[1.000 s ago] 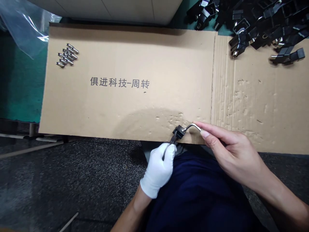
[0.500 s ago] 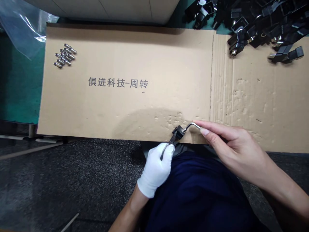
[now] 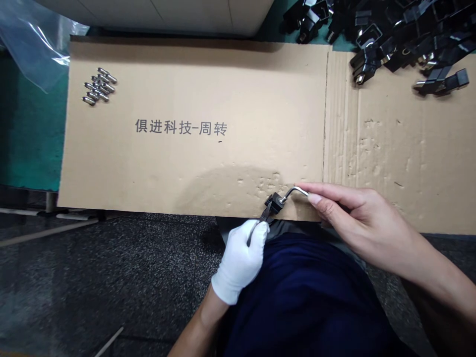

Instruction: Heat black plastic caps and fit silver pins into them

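Note:
My left hand (image 3: 241,259), in a white glove, is closed around a dark, flat, narrow metal tool (image 3: 266,213) whose exact kind I cannot make out. The tool's far end meets a small black block (image 3: 275,202) at the cardboard's front edge. A short silver fitting (image 3: 282,200) sticks out of the block's right side. Bare, my right hand (image 3: 349,213) pinches a bent hex key (image 3: 296,189) between thumb and index finger. The key's other end meets the silver fitting; whether it sits inside is too small to tell.
Cardboard (image 3: 178,168) covers the green table (image 3: 29,134). Several silver pins (image 3: 98,88) lie at its left. A heap of black parts (image 3: 405,39) fills the back right, with one part (image 3: 442,83) lying nearer. A pale container (image 3: 167,15) and clear plastic bag (image 3: 37,44) stand behind.
My right hand and the hex key's bend have shifted very slightly left and up. The left hand, its tool and the black block stay practically in place.

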`<move>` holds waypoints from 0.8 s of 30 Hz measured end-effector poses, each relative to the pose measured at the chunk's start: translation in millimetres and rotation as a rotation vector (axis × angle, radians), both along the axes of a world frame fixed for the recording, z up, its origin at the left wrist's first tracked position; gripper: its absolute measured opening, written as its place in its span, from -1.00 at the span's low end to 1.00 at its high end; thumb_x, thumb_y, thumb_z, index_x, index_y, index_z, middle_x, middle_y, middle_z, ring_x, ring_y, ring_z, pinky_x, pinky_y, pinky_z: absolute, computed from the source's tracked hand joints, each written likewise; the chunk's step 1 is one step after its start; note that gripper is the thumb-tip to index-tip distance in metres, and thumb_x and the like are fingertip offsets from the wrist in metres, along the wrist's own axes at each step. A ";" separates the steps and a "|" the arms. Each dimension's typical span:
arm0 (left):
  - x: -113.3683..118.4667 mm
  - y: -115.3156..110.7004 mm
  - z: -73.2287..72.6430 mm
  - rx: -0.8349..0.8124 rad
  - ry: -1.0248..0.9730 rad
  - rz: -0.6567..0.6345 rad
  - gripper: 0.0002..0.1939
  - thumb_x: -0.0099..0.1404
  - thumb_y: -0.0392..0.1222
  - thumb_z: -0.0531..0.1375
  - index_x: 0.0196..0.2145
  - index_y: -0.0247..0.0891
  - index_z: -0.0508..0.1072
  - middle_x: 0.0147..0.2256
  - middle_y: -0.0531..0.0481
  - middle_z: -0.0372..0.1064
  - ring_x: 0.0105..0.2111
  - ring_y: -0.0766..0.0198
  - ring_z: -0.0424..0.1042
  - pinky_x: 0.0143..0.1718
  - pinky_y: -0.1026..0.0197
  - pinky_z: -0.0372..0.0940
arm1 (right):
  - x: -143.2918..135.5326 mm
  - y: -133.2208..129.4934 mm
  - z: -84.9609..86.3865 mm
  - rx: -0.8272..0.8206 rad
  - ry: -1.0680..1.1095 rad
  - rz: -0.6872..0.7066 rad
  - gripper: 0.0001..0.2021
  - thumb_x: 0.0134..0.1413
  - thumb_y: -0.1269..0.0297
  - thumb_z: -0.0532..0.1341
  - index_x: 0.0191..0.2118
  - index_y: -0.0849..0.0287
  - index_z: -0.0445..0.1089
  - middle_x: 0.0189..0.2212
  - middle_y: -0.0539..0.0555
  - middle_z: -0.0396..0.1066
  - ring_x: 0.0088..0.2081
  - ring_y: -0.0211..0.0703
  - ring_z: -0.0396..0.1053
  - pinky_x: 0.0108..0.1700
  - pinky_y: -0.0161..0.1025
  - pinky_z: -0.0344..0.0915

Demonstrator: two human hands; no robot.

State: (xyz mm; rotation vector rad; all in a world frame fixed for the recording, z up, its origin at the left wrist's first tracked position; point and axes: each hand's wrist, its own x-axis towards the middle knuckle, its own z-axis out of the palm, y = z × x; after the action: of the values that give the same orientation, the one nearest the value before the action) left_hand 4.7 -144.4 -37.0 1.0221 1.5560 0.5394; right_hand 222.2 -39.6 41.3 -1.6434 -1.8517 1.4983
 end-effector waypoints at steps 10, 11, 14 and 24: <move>-0.3 -1.9 -0.8 0.003 0.007 0.000 -0.50 0.55 0.16 -0.02 -0.33 -0.26 0.44 -0.38 -0.09 0.46 -0.48 0.31 0.31 -0.43 0.24 0.23 | 0.1 6.9 2.9 -0.072 0.009 0.004 -0.63 0.43 0.14 0.18 0.21 0.07 0.54 0.11 0.04 0.60 0.12 -0.01 0.55 0.24 -0.13 0.43; -0.4 -1.9 -1.1 0.003 0.007 -0.001 -0.50 0.55 0.16 -0.02 -0.33 -0.26 0.44 -0.39 -0.09 0.46 -0.48 0.31 0.31 -0.44 0.24 0.23 | -0.1 7.6 2.8 -0.080 0.016 0.005 -0.62 0.43 0.14 0.17 0.21 0.09 0.54 0.09 0.06 0.61 0.12 0.00 0.55 0.25 -0.11 0.42; -0.3 -1.3 -1.4 0.004 0.005 0.003 -0.51 0.55 0.15 -0.02 -0.33 -0.26 0.44 -0.40 -0.08 0.46 -0.49 0.31 0.30 -0.44 0.24 0.23 | -0.1 9.2 1.9 -0.086 0.019 0.005 -0.62 0.42 0.15 0.17 0.20 0.13 0.54 0.07 0.09 0.63 0.09 0.03 0.57 0.22 -0.07 0.45; 0.5 1.5 1.9 -0.008 0.002 0.015 -0.51 0.54 0.15 -0.01 -0.34 -0.25 0.45 -0.43 -0.06 0.44 -0.50 0.29 0.31 -0.44 0.24 0.23 | 0.9 11.2 -0.7 -0.104 0.008 0.011 -0.61 0.42 0.14 0.16 0.20 0.13 0.55 0.05 0.11 0.64 0.05 0.09 0.58 0.18 0.03 0.47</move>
State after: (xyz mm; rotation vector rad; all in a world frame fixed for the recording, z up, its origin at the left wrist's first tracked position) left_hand 5.2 -143.0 -35.1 1.0057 1.5672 0.5427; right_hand 223.1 -28.4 40.6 -1.6719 -1.8099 1.6283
